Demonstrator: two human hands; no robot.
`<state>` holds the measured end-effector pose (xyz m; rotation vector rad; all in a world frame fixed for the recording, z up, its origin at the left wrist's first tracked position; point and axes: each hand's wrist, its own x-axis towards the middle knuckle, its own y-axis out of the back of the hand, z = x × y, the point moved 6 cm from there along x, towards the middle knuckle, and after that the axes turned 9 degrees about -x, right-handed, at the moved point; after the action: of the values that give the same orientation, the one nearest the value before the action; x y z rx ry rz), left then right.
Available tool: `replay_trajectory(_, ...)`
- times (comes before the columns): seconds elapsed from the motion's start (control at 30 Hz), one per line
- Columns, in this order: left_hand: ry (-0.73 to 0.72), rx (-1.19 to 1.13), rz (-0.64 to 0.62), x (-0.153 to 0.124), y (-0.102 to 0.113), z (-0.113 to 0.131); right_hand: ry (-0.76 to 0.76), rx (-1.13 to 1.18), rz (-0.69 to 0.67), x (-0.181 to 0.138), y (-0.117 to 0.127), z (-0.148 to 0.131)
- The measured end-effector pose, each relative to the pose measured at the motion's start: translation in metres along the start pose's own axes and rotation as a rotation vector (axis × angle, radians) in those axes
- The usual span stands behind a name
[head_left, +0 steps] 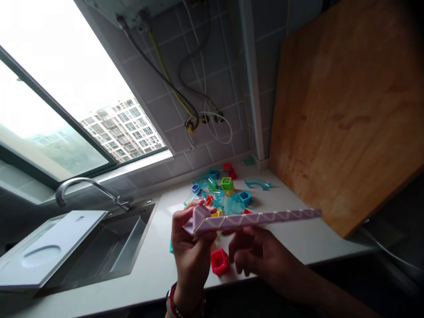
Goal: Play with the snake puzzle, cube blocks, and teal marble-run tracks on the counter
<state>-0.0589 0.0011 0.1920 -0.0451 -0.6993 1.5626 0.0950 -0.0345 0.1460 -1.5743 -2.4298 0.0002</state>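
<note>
My left hand is closed around the left end of a long lavender strip with pale zigzag lines. That end is folded into a raised, box-like shape, and the strip reaches level to the right. Just under its middle is my right hand, fingers loosely bent and apart; the index finger lies close along the underside, and whether it touches I cannot tell. A red hollow cube sits on the counter between my hands. Behind the strip lies a pile of translucent blue pieces, partly hidden, with a green cube.
A sink with a curved tap is at left, partly covered by a white board. A large wooden board leans at right. A blue curved track piece lies near the back of the counter.
</note>
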Motion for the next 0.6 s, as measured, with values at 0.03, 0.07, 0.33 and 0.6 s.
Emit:
replay_trajectory(0.03, 0.048, -0.045, 0.001, 0.002, 0.001, -0.010, 0.018, 0.087, 0.065, 0.009, 0.005, 0.008)
replay_trajectory(0.07, 0.092, -0.082, 0.000, 0.004, 0.001, -0.018, 0.050, 0.162, 0.118, 0.016, 0.010, 0.014)
replay_trajectory(0.33, 0.282, -0.176, -0.054, -0.005, 0.011, -0.065, 0.287, -0.116, 0.233, 0.025, 0.035, 0.018)
replay_trajectory(0.6, 0.305, -0.312, -0.215, -0.010, 0.029, -0.067, 0.280, -0.254, 0.275, 0.026, 0.013, 0.015)
